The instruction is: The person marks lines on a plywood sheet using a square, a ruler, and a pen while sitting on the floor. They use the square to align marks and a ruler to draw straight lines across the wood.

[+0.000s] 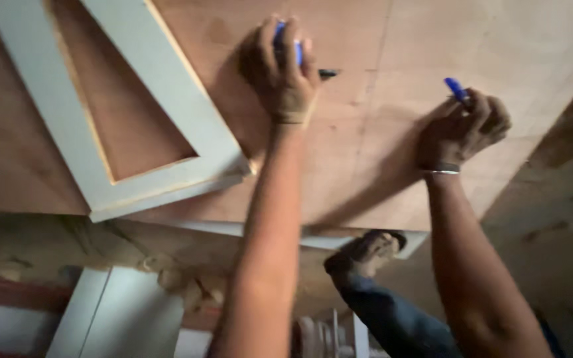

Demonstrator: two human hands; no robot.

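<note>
— Plywood fills most of the view: a broad brown sheet (379,146) lying flat as the work surface, with dusty ground below its near edge. What lies on its left part?

— At the far left corner a pale grey-white frame (167,99) lies flat on the sheet, its open middle showing the brown wood, one corner reaching towards the near edge.

— And the hands?

— Just right of the frame, the left hand (285,73) is stretched out over the middle of the sheet, fingers curled tight around a small blue object (288,45) with a dark tip poking out to the right, pressed down on the wood. Further right, near the right edge, the right hand (462,129) rests on the sheet, fingers pinching a blue pen (456,89) that points up and away. A wristband (443,170) sits at that wrist.

— Anything below the sheet?

— Beyond the near edge, between the two forearms, a sandalled foot (366,252) and a blue trouser leg (392,318) show, with a white board (121,311) lower left.
</note>
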